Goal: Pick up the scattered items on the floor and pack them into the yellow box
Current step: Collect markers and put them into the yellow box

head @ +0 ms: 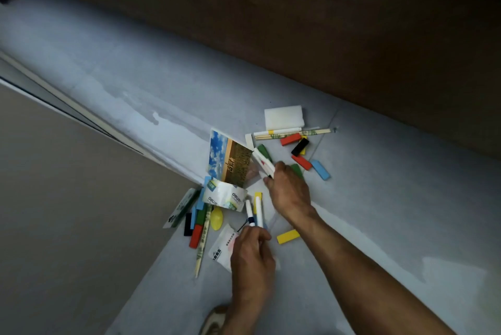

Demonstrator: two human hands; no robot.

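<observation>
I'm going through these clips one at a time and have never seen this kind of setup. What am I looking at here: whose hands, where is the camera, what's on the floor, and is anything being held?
There is one picture, from a wide-angle camera worn on a person's head, looking down at their own bare hands. No robot is involved.

The grey floor is strewn with small things: coloured blocks such as a yellow block and a light blue block, a roll of tape, a landscape postcard, a white sponge-like pad, wrapped chopsticks and a yellow oval piece.

The left hand grips white markers. The right hand pinches a white card-like item; what it is I cannot tell. The yellow box is not in view.
</observation>
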